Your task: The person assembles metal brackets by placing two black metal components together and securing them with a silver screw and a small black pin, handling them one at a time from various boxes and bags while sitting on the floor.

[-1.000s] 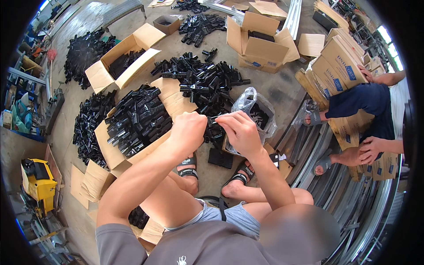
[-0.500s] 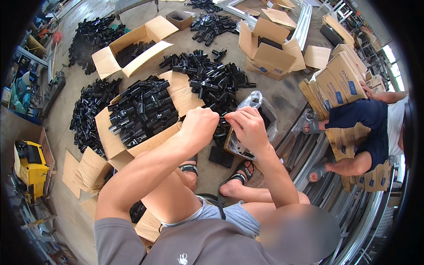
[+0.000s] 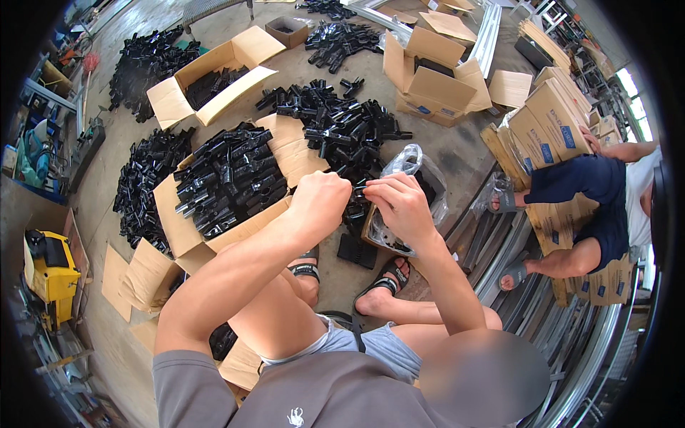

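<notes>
My left hand (image 3: 322, 201) is closed in a fist, back of the hand upward, and hides whatever is in it. Facing it across a narrow gap, my right hand (image 3: 401, 205) pinches thumb and fingers together; what they hold is too small to make out. Below and to the left of the hands, an open carton (image 3: 171, 217) is filled with rows of black tubular parts (image 3: 232, 182). A loose pile of similar black parts (image 3: 349, 132) lies behind the hands. Partly covered by my right hand is a box lined with a clear plastic bag (image 3: 437, 182).
More black parts (image 3: 146, 185) are heaped left of the carton. Open cardboard boxes (image 3: 168, 100) (image 3: 435, 100) stand farther back. At right, a person (image 3: 592, 192) sits beside stacked cartons (image 3: 553, 132) and long metal bars (image 3: 528, 314). A yellow machine (image 3: 61, 274) stands at far left.
The gap between my two hands has widened very slightly. Both stay raised in nearly the same place, fingers still closed.
</notes>
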Demonstrator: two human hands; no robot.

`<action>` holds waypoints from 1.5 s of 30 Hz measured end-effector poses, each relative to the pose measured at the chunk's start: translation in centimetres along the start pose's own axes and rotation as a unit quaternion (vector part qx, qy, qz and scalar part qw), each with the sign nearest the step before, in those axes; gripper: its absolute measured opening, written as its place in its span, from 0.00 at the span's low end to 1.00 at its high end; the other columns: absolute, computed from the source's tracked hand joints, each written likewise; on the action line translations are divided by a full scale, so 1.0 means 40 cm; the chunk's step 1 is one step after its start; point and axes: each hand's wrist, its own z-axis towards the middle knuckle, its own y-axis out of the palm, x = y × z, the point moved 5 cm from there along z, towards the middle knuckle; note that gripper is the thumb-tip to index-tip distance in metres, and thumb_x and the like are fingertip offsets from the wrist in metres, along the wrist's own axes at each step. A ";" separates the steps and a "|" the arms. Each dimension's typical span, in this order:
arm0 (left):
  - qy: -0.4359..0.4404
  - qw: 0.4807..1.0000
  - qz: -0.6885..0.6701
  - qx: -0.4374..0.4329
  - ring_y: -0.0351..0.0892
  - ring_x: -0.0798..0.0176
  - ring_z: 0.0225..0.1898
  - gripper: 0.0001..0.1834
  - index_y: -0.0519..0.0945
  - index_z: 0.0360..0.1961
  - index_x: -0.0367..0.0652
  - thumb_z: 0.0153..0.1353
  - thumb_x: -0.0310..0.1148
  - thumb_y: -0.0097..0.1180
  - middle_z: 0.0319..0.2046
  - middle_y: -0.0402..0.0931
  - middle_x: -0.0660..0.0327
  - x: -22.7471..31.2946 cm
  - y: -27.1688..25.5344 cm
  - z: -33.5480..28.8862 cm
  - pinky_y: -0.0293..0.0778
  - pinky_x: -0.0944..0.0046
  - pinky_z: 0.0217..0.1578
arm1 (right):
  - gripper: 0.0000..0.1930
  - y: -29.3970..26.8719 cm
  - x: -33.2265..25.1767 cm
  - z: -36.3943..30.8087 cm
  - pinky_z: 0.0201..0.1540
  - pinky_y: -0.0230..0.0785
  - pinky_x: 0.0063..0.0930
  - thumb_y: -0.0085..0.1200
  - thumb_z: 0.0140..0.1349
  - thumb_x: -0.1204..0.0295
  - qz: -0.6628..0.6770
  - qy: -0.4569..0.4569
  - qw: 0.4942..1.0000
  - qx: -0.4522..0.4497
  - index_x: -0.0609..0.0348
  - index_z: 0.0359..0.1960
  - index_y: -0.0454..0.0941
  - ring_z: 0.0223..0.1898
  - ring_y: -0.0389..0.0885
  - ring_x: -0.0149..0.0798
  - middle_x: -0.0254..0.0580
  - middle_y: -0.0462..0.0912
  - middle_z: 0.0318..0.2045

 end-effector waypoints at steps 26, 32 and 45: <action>-0.163 0.726 -0.667 0.024 0.84 0.72 0.38 0.37 0.66 0.70 0.47 0.63 0.22 0.70 0.38 0.88 0.56 -0.053 -0.108 0.044 0.75 0.71 0.38 | 0.10 0.407 0.517 -0.672 0.53 0.79 0.49 0.59 0.59 0.73 -0.097 0.517 0.809 -0.263 0.50 0.41 0.89 0.48 0.88 0.59 0.57 0.89 0.42; -0.183 0.694 -0.696 -0.030 0.87 0.68 0.45 0.38 0.66 0.70 0.51 0.63 0.28 0.73 0.43 0.88 0.54 -0.048 -0.091 0.040 0.80 0.68 0.43 | 0.09 0.443 0.545 -0.660 0.49 0.79 0.54 0.54 0.60 0.75 -0.125 0.446 0.844 -0.269 0.56 0.39 0.86 0.47 0.87 0.62 0.59 0.88 0.40; -0.148 0.644 -0.750 -0.038 0.89 0.54 0.47 0.40 0.62 0.72 0.53 0.64 0.27 0.70 0.48 0.87 0.47 0.021 -0.095 0.038 0.85 0.57 0.49 | 0.10 0.061 0.234 -0.199 0.49 0.78 0.23 0.60 0.68 0.77 0.320 0.426 0.813 0.234 0.66 0.49 0.87 0.42 0.88 0.30 0.41 0.91 0.42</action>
